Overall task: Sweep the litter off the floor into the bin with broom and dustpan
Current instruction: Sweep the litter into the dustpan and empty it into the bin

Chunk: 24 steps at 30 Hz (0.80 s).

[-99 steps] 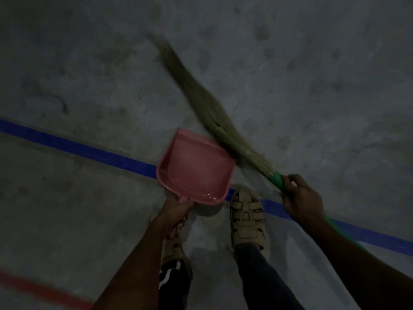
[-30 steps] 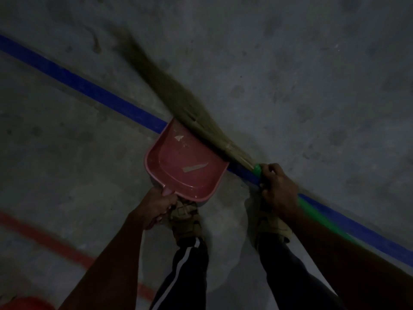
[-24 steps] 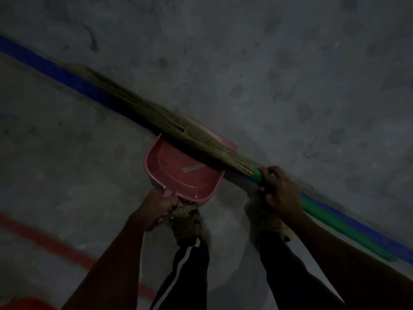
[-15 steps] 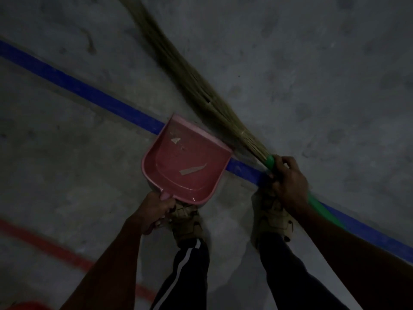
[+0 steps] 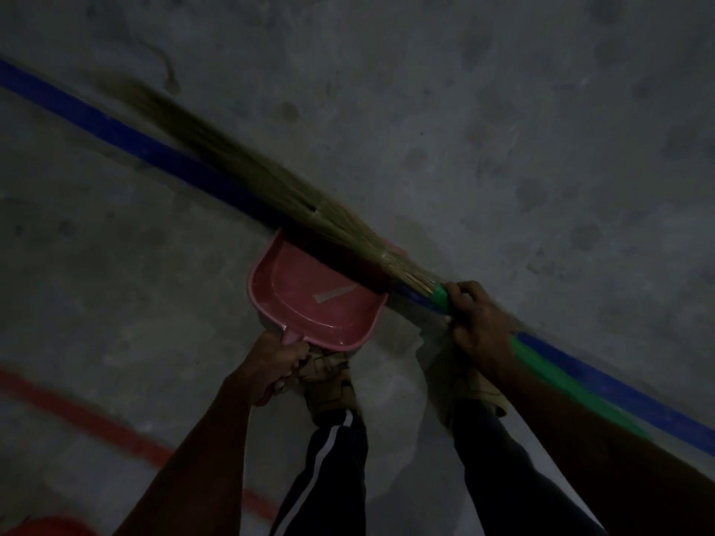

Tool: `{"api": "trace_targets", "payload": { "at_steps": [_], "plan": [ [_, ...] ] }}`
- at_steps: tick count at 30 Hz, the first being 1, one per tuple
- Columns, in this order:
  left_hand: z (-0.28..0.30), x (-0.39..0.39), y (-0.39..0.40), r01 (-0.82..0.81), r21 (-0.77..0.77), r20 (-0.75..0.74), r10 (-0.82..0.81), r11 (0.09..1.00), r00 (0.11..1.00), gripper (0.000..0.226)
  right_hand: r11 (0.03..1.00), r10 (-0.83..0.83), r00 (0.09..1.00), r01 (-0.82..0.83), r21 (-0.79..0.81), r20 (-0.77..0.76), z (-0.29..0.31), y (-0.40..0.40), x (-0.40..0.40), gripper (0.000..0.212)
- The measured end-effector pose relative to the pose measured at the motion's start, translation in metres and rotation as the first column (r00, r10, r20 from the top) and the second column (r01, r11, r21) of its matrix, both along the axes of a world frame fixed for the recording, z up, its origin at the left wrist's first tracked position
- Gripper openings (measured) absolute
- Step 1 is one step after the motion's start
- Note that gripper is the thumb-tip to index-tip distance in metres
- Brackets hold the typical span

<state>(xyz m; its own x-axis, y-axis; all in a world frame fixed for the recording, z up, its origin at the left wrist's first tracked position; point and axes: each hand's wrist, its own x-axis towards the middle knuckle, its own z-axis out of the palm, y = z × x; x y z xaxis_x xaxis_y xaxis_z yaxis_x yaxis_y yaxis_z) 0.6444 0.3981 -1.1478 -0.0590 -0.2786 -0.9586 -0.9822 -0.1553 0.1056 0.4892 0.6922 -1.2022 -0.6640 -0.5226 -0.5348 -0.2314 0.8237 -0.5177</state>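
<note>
The left hand grips the short handle of a pink dustpan, fingers curled round it, and holds the pan low over the grey concrete floor just ahead of the left shoe. The right hand is wrapped round the green handle of a broom, close to where the straw bristles are bound. The broom lies slantwise, its bristles reaching up and to the left, blurred toward their tips, and crossing over the far open edge of the dustpan so that they hide that lip. Inside the pan a pale strip of litter lies on the bottom near the middle. A blue line painted on the floor runs from upper left to lower right, passing under the broom and behind the pan; the green handle lies almost along it at the right. A red line crosses the lower left. Dark trousers with a white side stripe show below the shoes.
</note>
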Motion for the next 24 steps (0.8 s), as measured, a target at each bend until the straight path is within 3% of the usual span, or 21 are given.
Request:
{"api": "trace_targets", "payload": {
  "at_steps": [4, 7, 12, 16, 24],
  "plan": [
    [0.002, 0.003, 0.003, -0.018, -0.028, 0.0, 0.018, 0.999, 1.0, 0.033, 0.985, -0.172, 0.984, 0.17, -0.031, -0.048, 0.007, -0.005, -0.002, 0.049],
    [0.001, 0.004, 0.004, -0.021, -0.03, -0.006, 0.021, 0.999, 1.0, 0.034, 0.972, -0.214, 0.976, 0.217, 0.092, -0.042, 0.005, 0.0, -0.007, 0.054],
    [0.0, 0.006, 0.006, -0.019, -0.04, -0.013, 0.018, 0.999, 1.0, 0.036, 0.983, -0.076, 0.991, 0.057, 0.174, 0.108, 0.0, 0.012, -0.005, 0.055],
    [0.001, 0.008, 0.007, -0.032, -0.021, -0.025, 0.031, 0.999, 0.999, 0.036, 0.965, 0.115, 0.986, -0.14, 0.22, 0.119, -0.002, 0.011, 0.001, 0.068],
    [0.026, 0.018, 0.006, -0.047, 0.03, -0.078, 0.049, 0.998, 0.996, 0.036, 0.986, 0.165, 0.986, -0.164, -0.043, 0.037, 0.035, -0.013, -0.003, 0.062]
  ]
}}
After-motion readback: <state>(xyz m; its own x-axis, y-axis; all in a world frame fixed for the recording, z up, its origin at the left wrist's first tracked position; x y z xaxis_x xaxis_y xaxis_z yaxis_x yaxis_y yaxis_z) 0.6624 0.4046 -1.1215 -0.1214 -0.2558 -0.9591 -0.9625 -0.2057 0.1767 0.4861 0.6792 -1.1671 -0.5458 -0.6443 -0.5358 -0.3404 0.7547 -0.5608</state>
